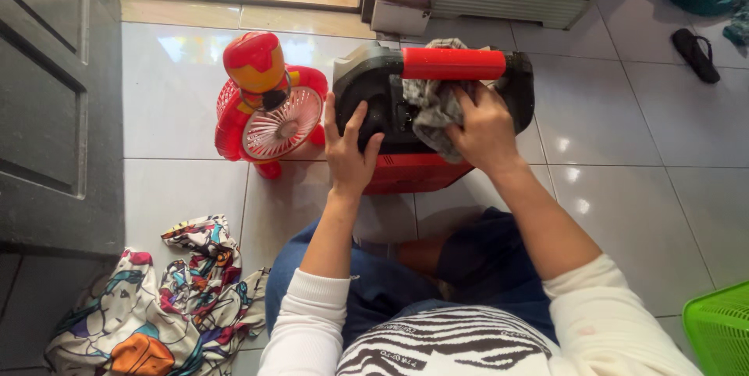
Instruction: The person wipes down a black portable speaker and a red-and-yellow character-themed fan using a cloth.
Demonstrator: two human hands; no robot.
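Head view, looking down at a seated person in jeans on a white tiled floor (187,103). A black-and-red appliance with a red top handle (390,122) stands on the floor just in front of the knees, about midway between the left and right edges of the tiles in view. The left hand (349,154) lies flat and open on the appliance's black left side, fingers spread, gripping nothing. The right hand (485,130) presses a crumpled grey cloth (433,115) against the black body below the handle, fingers curled over it. A red toy-figure fan (269,103) stands touching the appliance's left. A patterned fabric (164,298) lies near the lower left corner; a green basket (722,329) sits at the lower right; a black sandal (696,54) lies well apart at upper right.
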